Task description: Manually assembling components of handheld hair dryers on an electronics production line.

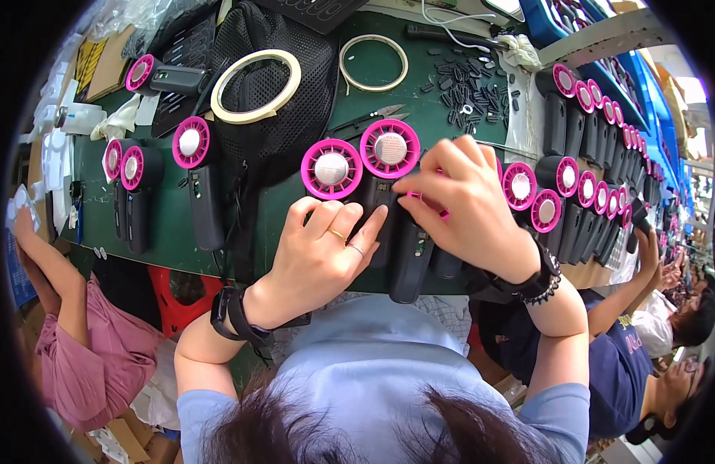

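In front of me lies a handheld fan with a pink ring, a round pale centre and a black handle. My left hand is closed, its thumb and fingers pressed against that handle. A second pink fan sits just beside it, its handle hidden behind my left hand. Close to the small display window on the handle, my right hand has thumb and forefinger pinched; anything between them is too small to make out. Under my right hand another black fan handle shows a bare green circuit piece.
Rows of pink fans line the right side. More fans lie left. Farther back are tape rolls, a black mesh bag, scissors and scattered small black parts. Co-workers sit on both sides.
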The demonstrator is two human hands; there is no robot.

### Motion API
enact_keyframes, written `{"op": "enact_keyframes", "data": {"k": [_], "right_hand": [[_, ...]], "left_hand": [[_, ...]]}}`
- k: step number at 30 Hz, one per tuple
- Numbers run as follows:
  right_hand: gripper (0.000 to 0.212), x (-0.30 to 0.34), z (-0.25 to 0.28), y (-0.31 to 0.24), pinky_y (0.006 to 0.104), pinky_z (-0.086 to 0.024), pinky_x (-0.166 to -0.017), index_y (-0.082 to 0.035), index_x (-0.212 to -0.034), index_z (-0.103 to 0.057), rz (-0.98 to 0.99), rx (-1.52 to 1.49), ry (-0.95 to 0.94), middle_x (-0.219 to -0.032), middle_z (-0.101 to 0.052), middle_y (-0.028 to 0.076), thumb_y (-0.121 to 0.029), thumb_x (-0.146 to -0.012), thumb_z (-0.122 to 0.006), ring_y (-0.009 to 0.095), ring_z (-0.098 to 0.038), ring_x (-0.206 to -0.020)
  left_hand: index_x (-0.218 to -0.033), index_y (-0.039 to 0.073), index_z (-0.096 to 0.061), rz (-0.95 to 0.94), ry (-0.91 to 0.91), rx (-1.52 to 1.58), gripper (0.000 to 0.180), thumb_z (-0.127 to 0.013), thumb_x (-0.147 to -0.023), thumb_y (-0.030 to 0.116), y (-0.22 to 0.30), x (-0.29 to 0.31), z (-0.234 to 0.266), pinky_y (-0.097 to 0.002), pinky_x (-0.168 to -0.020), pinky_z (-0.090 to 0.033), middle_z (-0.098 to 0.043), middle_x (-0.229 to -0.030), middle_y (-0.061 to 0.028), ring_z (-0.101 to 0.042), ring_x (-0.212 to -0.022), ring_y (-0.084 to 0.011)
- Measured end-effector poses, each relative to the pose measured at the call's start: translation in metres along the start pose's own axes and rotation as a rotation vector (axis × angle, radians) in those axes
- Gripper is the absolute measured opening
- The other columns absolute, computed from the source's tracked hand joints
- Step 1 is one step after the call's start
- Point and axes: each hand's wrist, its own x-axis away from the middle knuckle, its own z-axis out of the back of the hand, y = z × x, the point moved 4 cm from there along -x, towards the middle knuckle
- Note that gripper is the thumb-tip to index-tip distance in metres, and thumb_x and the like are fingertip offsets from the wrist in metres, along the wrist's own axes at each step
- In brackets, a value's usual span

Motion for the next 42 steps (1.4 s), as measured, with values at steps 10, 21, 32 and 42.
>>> {"op": "enact_keyframes", "data": {"k": [10, 21, 32, 42], "right_hand": [[0.032, 0.008, -0.003, -0.019, 0.0392, -0.037, -0.086, -0.015, -0.102, -0.071, -0.086, 0.149, 0.079, -0.104, -0.056, 0.004, -0.016, -0.070, -0.079, 0.024, -0.052, -0.098], [0.038, 0.027, -0.011, -0.021, 0.0376, -0.039, -0.089, -0.018, -0.108, -0.071, 0.115, 0.400, 0.027, -0.111, -0.058, 0.001, -0.020, -0.070, -0.078, 0.019, -0.053, -0.104], [0.039, 0.022, -0.006, -0.023, 0.0343, -0.040, -0.091, -0.015, -0.114, -0.070, 0.221, 0.507, -0.063, -0.111, -0.058, 0.000, -0.025, -0.077, -0.074, 0.016, -0.054, -0.105], [0.042, 0.015, -0.006, -0.027, 0.0331, -0.041, -0.087, -0.010, -0.113, -0.069, 0.285, 0.537, -0.149, -0.108, -0.059, -0.001, -0.027, -0.075, -0.076, 0.015, -0.055, -0.102]], "left_hand": [[-0.116, 0.007, -0.071, 0.005, -0.035, -0.028, 0.048, -0.079, -0.074, 0.030, -0.007, 0.000, 0.001, -0.0413, -0.092, -0.038, -0.058, -0.105, -0.0048, -0.052, -0.098, -0.0208], [-0.117, 0.006, -0.070, -0.062, -0.086, -0.064, 0.050, -0.078, -0.073, 0.030, -0.008, -0.003, 0.005, -0.0411, -0.094, -0.038, -0.059, -0.107, -0.0063, -0.051, -0.100, -0.0211], [-0.116, 0.005, -0.071, -0.091, -0.091, -0.076, 0.051, -0.078, -0.071, 0.029, -0.008, -0.003, 0.005, -0.0410, -0.094, -0.039, -0.059, -0.107, -0.0063, -0.052, -0.101, -0.0203], [-0.114, 0.005, -0.071, -0.111, -0.089, -0.091, 0.050, -0.077, -0.071, 0.029, -0.010, -0.004, 0.004, -0.0413, -0.094, -0.040, -0.060, -0.106, -0.0058, -0.052, -0.101, -0.0199]]}}
